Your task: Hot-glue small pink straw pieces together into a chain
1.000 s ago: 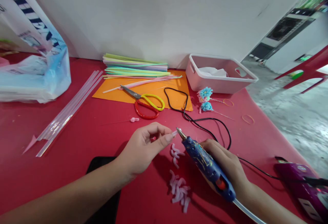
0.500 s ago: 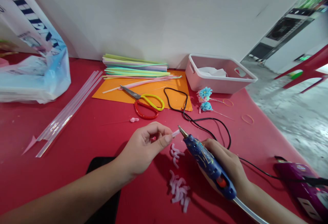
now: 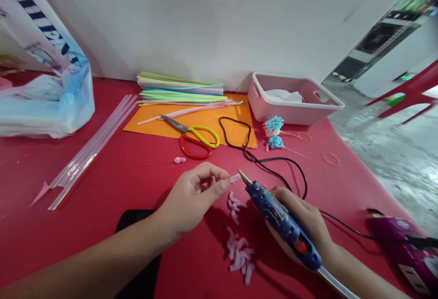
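Note:
My left hand (image 3: 195, 196) pinches a small pink straw piece (image 3: 234, 178) between thumb and fingers above the red table (image 3: 102, 189). My right hand (image 3: 301, 221) grips a blue glue gun (image 3: 280, 221), whose metal tip points at the end of the straw piece and almost touches it. A clear glue stick (image 3: 337, 283) sticks out of the gun's back. Several cut pink straw pieces (image 3: 239, 249) lie on the table below the hands.
Yellow and red scissors (image 3: 195, 137) lie on an orange sheet (image 3: 205, 121) beside stacked coloured straws (image 3: 181, 89). Clear glue sticks (image 3: 92, 146) lie left, a plastic bag (image 3: 44, 94) far left, a white basket (image 3: 294, 98) and blue straw flowers (image 3: 273, 132) right. A purple device (image 3: 407, 249) sits at lower right.
The glue gun's body has slid slightly down and right in my right hand, while its tip stays at the straw piece. My left hand has barely moved.

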A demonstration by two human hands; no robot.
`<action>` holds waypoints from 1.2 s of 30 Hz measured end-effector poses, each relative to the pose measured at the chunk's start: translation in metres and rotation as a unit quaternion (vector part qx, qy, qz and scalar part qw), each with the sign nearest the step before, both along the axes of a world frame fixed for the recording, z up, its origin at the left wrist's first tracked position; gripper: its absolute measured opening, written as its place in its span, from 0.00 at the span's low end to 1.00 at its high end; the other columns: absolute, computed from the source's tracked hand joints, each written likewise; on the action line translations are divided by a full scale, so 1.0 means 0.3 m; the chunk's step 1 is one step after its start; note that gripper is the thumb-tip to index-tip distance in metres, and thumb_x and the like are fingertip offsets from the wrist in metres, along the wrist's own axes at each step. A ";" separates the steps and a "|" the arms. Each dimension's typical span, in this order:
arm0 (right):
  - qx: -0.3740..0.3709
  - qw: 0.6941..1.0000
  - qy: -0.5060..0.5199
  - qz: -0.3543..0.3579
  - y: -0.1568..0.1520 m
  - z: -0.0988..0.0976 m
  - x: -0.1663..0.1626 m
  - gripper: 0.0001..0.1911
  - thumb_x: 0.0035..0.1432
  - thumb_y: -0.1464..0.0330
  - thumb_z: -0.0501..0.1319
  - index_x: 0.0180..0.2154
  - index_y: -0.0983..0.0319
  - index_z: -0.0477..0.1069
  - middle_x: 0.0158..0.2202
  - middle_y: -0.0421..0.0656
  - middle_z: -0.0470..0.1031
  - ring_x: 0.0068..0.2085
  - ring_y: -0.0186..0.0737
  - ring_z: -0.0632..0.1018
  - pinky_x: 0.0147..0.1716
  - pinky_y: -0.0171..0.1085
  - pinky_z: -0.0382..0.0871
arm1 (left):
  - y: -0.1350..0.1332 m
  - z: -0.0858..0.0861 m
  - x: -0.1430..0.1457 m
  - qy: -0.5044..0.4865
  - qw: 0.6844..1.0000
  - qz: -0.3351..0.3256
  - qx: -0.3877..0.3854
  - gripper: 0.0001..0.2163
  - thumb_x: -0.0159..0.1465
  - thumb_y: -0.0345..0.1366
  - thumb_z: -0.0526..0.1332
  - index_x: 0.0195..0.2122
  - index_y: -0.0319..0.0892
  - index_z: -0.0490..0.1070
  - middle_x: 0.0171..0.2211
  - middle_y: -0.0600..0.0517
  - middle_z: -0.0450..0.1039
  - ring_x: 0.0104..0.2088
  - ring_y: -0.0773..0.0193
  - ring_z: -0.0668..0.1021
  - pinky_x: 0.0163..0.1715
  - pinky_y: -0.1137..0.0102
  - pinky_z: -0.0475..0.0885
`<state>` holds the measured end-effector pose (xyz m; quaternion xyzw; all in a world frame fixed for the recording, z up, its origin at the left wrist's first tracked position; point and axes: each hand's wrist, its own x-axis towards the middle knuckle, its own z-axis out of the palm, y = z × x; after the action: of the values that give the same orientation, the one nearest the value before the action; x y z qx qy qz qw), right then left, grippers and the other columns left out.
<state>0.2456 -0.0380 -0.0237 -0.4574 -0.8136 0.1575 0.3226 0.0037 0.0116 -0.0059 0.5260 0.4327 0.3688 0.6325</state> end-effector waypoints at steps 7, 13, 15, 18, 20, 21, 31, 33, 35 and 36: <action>0.009 1.000 -0.011 -0.005 -0.004 0.000 0.004 0.10 0.59 0.72 0.60 0.42 0.55 0.64 0.28 0.35 0.68 0.22 0.32 0.66 0.24 0.30 0.65 | 0.001 -0.009 0.000 0.059 0.992 0.020 0.107 0.08 0.66 0.40 0.62 0.33 0.43 0.73 0.33 0.52 0.68 0.36 0.63 0.72 0.35 0.68 0.65; 0.012 1.000 -0.003 -0.003 -0.003 -0.001 0.005 0.11 0.57 0.74 0.61 0.41 0.56 0.64 0.31 0.37 0.70 0.27 0.34 0.72 0.28 0.31 0.67 | 0.000 -0.008 -0.004 0.066 0.992 0.026 0.107 0.07 0.65 0.39 0.62 0.33 0.43 0.73 0.32 0.53 0.68 0.35 0.63 0.72 0.35 0.68 0.66; 0.007 1.000 0.003 0.012 -0.004 -0.002 0.004 0.11 0.57 0.74 0.61 0.41 0.56 0.64 0.32 0.39 0.71 0.30 0.36 0.74 0.30 0.32 0.68 | -0.001 -0.006 -0.003 0.060 0.993 0.023 0.100 0.07 0.65 0.39 0.62 0.32 0.43 0.73 0.32 0.53 0.69 0.35 0.63 0.72 0.34 0.69 0.66; 0.007 1.000 -0.002 0.007 -0.005 -0.001 0.004 0.11 0.57 0.72 0.61 0.41 0.56 0.65 0.31 0.38 0.71 0.28 0.35 0.73 0.28 0.32 0.67 | 0.001 -0.002 -0.001 0.060 0.993 0.021 0.101 0.07 0.65 0.39 0.63 0.32 0.43 0.74 0.32 0.53 0.69 0.35 0.63 0.72 0.34 0.69 0.66; 0.012 1.000 -0.007 -0.011 -0.005 0.000 0.005 0.12 0.57 0.72 0.61 0.42 0.55 0.65 0.29 0.36 0.70 0.25 0.34 0.70 0.26 0.31 0.66 | 0.002 0.000 -0.001 0.061 0.993 0.024 0.098 0.07 0.65 0.40 0.63 0.32 0.43 0.74 0.31 0.53 0.69 0.35 0.63 0.72 0.34 0.69 0.66; 0.016 1.000 -0.007 -0.017 -0.005 0.001 0.006 0.12 0.57 0.73 0.61 0.42 0.55 0.64 0.29 0.36 0.70 0.23 0.33 0.69 0.26 0.31 0.66 | 0.003 0.002 -0.001 0.061 0.993 0.025 0.094 0.07 0.65 0.40 0.63 0.32 0.43 0.74 0.31 0.53 0.69 0.35 0.63 0.72 0.33 0.70 0.66; 0.006 1.000 -0.002 0.017 -0.011 0.005 0.001 0.12 0.57 0.74 0.60 0.41 0.56 0.64 0.30 0.37 0.69 0.27 0.35 0.72 0.28 0.32 0.68 | 0.002 -0.009 -0.004 0.053 0.994 0.022 0.093 0.07 0.65 0.40 0.63 0.33 0.43 0.74 0.32 0.53 0.68 0.35 0.63 0.71 0.35 0.68 0.66; 0.010 1.000 -0.001 0.020 -0.011 0.006 0.000 0.11 0.57 0.74 0.60 0.41 0.56 0.64 0.30 0.37 0.69 0.27 0.35 0.72 0.28 0.32 0.68 | 0.002 -0.007 -0.004 0.054 0.993 0.022 0.099 0.07 0.65 0.40 0.63 0.33 0.42 0.74 0.32 0.53 0.68 0.35 0.63 0.71 0.34 0.69 0.66; 0.015 1.000 0.002 0.022 -0.009 0.008 -0.001 0.10 0.58 0.74 0.59 0.41 0.56 0.64 0.30 0.38 0.69 0.27 0.35 0.72 0.28 0.32 0.68 | 0.001 -0.004 -0.004 0.054 0.993 0.025 0.105 0.07 0.65 0.39 0.63 0.33 0.42 0.74 0.32 0.53 0.68 0.35 0.64 0.72 0.33 0.69 0.66; 0.018 1.000 0.002 0.021 -0.009 0.009 0.000 0.10 0.58 0.74 0.59 0.41 0.56 0.64 0.30 0.38 0.69 0.27 0.35 0.72 0.28 0.32 0.68 | 0.001 -0.002 -0.003 0.054 0.992 0.028 0.109 0.07 0.65 0.39 0.62 0.32 0.42 0.74 0.32 0.52 0.68 0.34 0.64 0.72 0.33 0.69 0.66</action>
<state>0.2455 -0.0406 -0.0212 -0.4338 -0.8253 0.1501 0.3290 0.0026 0.0118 -0.0065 0.5988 0.4379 0.4023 0.5366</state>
